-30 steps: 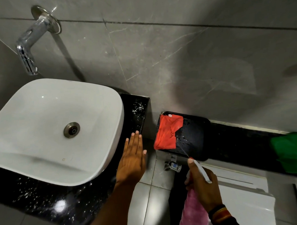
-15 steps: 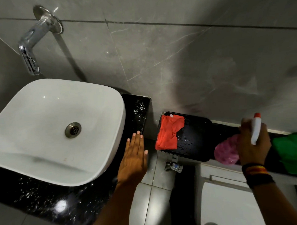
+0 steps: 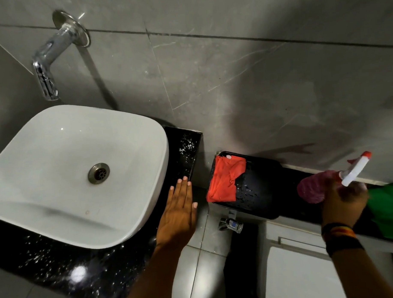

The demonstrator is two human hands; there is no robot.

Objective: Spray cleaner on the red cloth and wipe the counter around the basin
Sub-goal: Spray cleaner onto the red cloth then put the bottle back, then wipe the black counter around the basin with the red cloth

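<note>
Head view: a glossy black stone table (image 3: 61, 271), speckled with white flecks and droplets, carries a white ceramic basin (image 3: 76, 175) of rounded-square shape with a smooth, shiny bowl and a round metal drain (image 3: 98, 173) at its middle. A chrome tap (image 3: 47, 62) juts from the grey, veined wall tiles (image 3: 210, 70) above the basin's far-left corner.

The left hand (image 3: 179, 213) lies flat, palm down, fingers straight and close together, on the narrow strip of table along the basin's right side, near the table's right edge; it holds nothing.

To the right, past a gap showing pale floor tiles, sits a black tray (image 3: 259, 186) with rounded corners and a wet, beaded surface. The red cloth (image 3: 225, 181) lies crumpled and folded on the tray's left half, its far edge against the tray's far-left corner, its near edge close to the near rim. The fabric looks thin and matte, with soft creases.

The right hand (image 3: 344, 199) is off the tray's right edge, over a dark ledge, curled around a spray bottle (image 3: 312, 187) whose pink translucent body is blurred; the white trigger head with a red tip (image 3: 356, 167) points up and to the right. A striped band and a dark band circle the right wrist (image 3: 339, 235). Something bright green (image 3: 389, 209) lies just beyond the right hand at the frame's edge; what it is cannot be told.
</note>
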